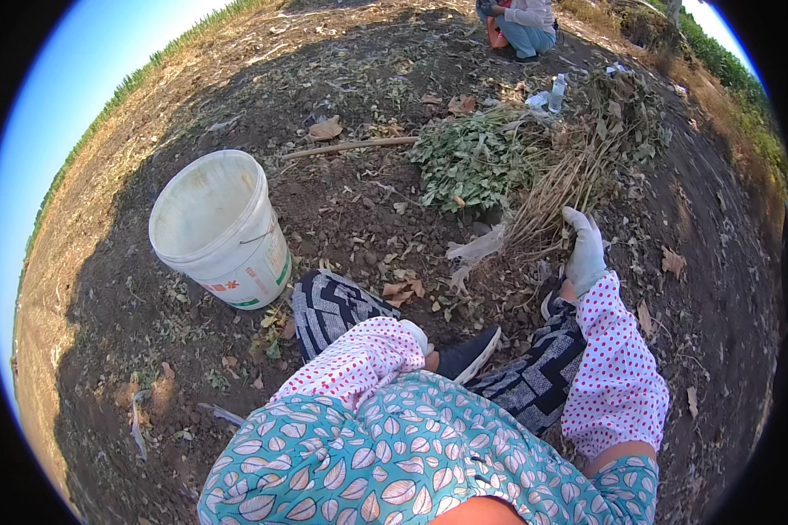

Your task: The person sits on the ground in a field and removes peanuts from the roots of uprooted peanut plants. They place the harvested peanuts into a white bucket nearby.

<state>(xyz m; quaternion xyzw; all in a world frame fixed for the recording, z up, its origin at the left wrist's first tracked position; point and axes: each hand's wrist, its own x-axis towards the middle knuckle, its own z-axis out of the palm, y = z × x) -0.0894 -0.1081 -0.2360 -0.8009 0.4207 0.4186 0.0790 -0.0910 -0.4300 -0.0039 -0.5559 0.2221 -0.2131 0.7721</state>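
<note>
My right hand (586, 248), in a pale work glove, is at the near right edge of a heap of dry plant stalks (558, 190); its fingertips touch or nearly touch the stalks, and whether it grips any cannot be told. My left hand (417, 336), also gloved, is mostly hidden behind its dotted sleeve, close to my body between my knees; its fingers are not visible. Green leafy plants (476, 161) lie left of the stalks. A strip of torn plastic film (479, 246) hangs at the heap's near end. A white plastic bucket (253, 269) stands upright at left.
A wooden stick (351, 147) lies on the soil between the bucket and the leafy plants. Clear plastic bottles (557, 93) are behind the heap. Farther off, another person (528, 29) squats beside something red. Dry leaves (404, 291) are scattered near my feet.
</note>
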